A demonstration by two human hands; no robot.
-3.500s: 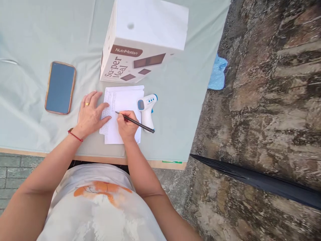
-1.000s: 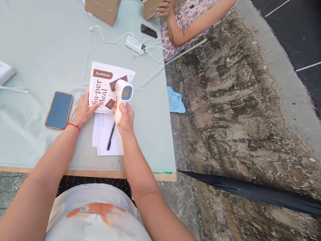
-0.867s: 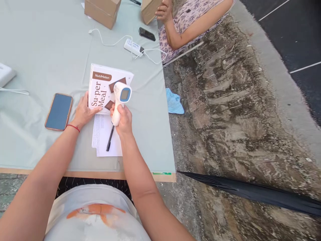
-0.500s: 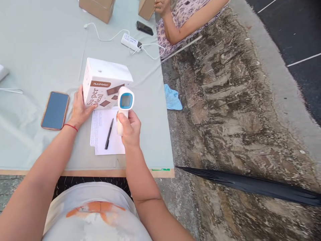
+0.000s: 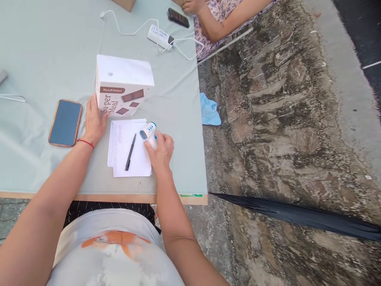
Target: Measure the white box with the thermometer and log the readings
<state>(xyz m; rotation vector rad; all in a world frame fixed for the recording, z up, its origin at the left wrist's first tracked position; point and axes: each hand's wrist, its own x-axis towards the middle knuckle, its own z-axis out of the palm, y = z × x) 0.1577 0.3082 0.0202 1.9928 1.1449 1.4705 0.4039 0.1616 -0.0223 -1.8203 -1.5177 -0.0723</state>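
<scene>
A white box [image 5: 126, 71] printed "NutriMotion" and "Su-per Meal" stands upright on the cloth-covered table. My left hand [image 5: 95, 122] grips its lower left corner, fingers along the side and thumb at the front. In my right hand [image 5: 161, 153] is a white and blue infrared thermometer [image 5: 150, 135], held by its grip and tilted, low over the right edge of some papers. Part of the grip is hidden by the hand. On these printed sheets [image 5: 141, 159] lies a black pen [image 5: 130, 153], between my two hands.
Left of my left hand lies a smartphone [image 5: 65, 122]. Farther back are a white power bank [image 5: 159, 36] with a cable and a black device [image 5: 178, 17]. Another person's arm [image 5: 212, 29] rests at the far right edge. A blue cloth [image 5: 210, 111] hangs beside the table edge.
My right hand has lowered the thermometer from in front of the box towards the papers' right side and tipped it, so its screen faces less towards me. My left hand stays at the box.
</scene>
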